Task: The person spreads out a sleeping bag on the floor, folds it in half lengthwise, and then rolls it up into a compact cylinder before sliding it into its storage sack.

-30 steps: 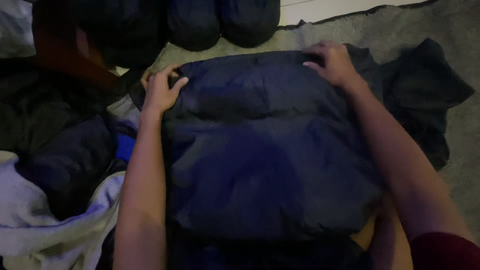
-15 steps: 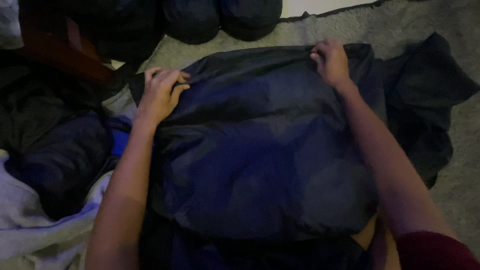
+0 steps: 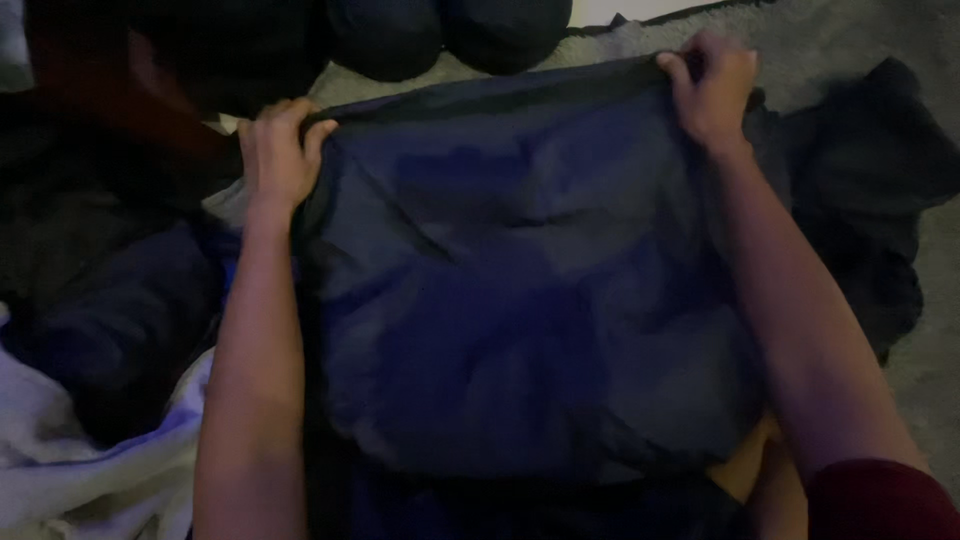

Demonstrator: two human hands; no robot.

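A dark navy garment (image 3: 520, 300) lies spread flat in front of me on a grey carpet. My left hand (image 3: 280, 150) grips its far left corner, fingers curled over the edge. My right hand (image 3: 712, 85) pinches the far right corner, and the top edge runs taut between the two hands. Both forearms stretch along the sides of the garment. A dark red sleeve (image 3: 880, 500) shows at my right arm near the bottom right.
Another dark cloth (image 3: 870, 200) lies crumpled at the right on the grey carpet (image 3: 850, 30). A heap of dark and pale lilac clothes (image 3: 90, 400) fills the left. Two dark rounded shapes (image 3: 450, 30) sit at the top, with a reddish-brown wooden piece (image 3: 110, 80) at top left.
Both hands have closed on the garment's far corners and drawn the top edge straight and taut; the fabric looks smoother than before.
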